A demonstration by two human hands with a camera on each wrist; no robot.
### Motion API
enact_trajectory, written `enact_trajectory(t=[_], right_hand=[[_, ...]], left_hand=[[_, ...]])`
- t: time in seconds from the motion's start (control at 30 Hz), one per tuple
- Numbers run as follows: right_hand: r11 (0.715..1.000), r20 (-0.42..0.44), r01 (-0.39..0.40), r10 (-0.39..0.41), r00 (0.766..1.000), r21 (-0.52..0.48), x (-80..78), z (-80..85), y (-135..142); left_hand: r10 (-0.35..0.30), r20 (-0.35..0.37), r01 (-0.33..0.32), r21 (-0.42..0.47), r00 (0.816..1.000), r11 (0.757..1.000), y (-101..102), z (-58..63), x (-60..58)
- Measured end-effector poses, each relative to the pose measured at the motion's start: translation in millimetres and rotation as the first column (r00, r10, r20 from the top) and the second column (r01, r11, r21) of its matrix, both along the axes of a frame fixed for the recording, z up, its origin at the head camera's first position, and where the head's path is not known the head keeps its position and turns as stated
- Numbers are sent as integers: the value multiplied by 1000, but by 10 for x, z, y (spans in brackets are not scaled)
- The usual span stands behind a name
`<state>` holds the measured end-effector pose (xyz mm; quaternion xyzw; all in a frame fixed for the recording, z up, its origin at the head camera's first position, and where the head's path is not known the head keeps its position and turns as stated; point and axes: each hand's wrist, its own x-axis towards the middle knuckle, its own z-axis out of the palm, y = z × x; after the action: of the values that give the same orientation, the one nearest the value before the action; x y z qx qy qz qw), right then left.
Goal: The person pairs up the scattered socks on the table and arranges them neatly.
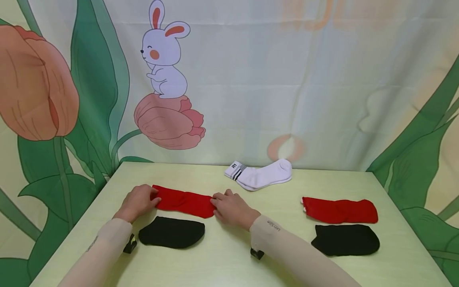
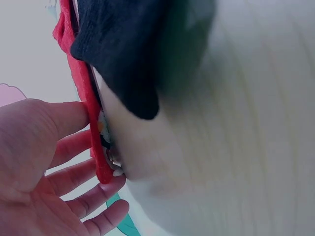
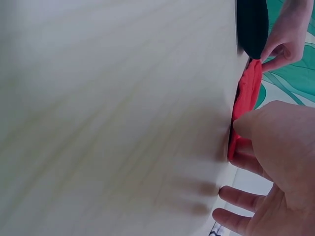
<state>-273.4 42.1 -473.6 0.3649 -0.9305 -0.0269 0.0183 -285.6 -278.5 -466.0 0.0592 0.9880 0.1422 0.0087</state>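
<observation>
A red sock (image 1: pixel 183 201) lies sideways at the left of the table. My left hand (image 1: pixel 139 201) pinches its left end; in the left wrist view the thumb (image 2: pixel 69 118) is on one side of the red cloth and fingers are on the other. White and coloured bits show along the sock's underside there. At the opposite end, my right hand (image 1: pixel 231 207) pinches the sock between thumb and forefinger, its other fingers spread apart in the right wrist view. Just in front of the red sock lies a black sock (image 1: pixel 172 232), untouched by either hand.
White socks (image 1: pixel 263 174) with black stripes lie at the table's back edge. On the right are another red sock (image 1: pixel 340 210) and a black sock (image 1: pixel 348 240) in front of it. A printed curtain (image 1: pixel 244 99) hangs behind the pale table (image 1: pixel 215 267).
</observation>
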Motion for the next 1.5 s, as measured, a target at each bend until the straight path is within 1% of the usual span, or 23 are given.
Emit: enact_trajectory(t=[0.1,0.43,0.67,0.9,1.07,1.3,1.4,1.5], right_hand=[[1000,3,1,-1,1000,-7,-1,-3,-1],[997,-14,4,-5,1000,-76,-12,-34,-4],[991,-62,-26,18,998,-131,-54,-58,-12],[983,-89,-40,24,996,-177,-70,-6,-1],[979,-113,-55,33,993,-197,-73,22,30],[971,-124,-71,43,991,-228,-78,41,103],[966,-112,-61,34,993,-249,-80,58,144],[958,-84,-30,7,996,-284,-81,85,186]], left_hand=[[-3,-4,3,0,1000,1000,-5,4,5],[-8,-41,8,-1,999,1000,-4,44,10],[-16,-120,19,18,993,1000,-26,47,-13],[-1,-172,10,55,985,998,5,100,-9],[-15,-200,29,70,980,997,23,145,2],[-44,-234,65,83,971,994,48,196,33],[-53,-242,80,99,969,992,75,229,60],[-62,-249,93,115,967,989,118,276,89]])
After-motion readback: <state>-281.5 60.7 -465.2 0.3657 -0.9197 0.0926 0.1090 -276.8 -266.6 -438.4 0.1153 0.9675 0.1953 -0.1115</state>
